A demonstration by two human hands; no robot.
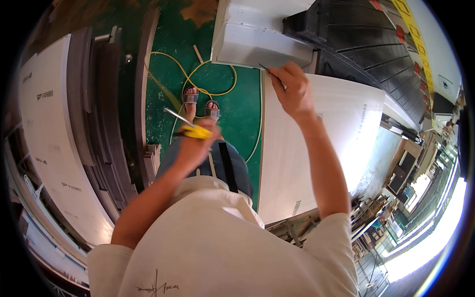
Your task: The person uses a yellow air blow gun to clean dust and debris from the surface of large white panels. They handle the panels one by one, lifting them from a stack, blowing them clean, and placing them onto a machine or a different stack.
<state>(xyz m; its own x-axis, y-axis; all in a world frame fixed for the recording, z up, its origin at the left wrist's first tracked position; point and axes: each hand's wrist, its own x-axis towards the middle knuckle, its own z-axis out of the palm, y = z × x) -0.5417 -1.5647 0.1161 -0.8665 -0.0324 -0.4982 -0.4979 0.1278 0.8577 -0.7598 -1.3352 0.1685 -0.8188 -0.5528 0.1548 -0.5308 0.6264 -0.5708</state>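
Observation:
My right hand (293,88) is raised over the top left corner of a large white board (316,148) and pinches a thin dark pencil (263,67) whose tip meets the board's edge. My left hand (195,142) hangs lower, over my lap, closed around a yellow tape measure (197,131) with a short length of silver blade (177,117) sticking out to the upper left. Below the left hand my feet in grey sandals (200,103) stand on the green floor.
A yellow hose (198,74) loops over the green floor (242,109). A white machine block (257,34) and black conveyor (366,44) sit beyond the board. Stacks of white panels (54,148) and dark boards (104,114) line the left. Bright workshop clutter lies at the right.

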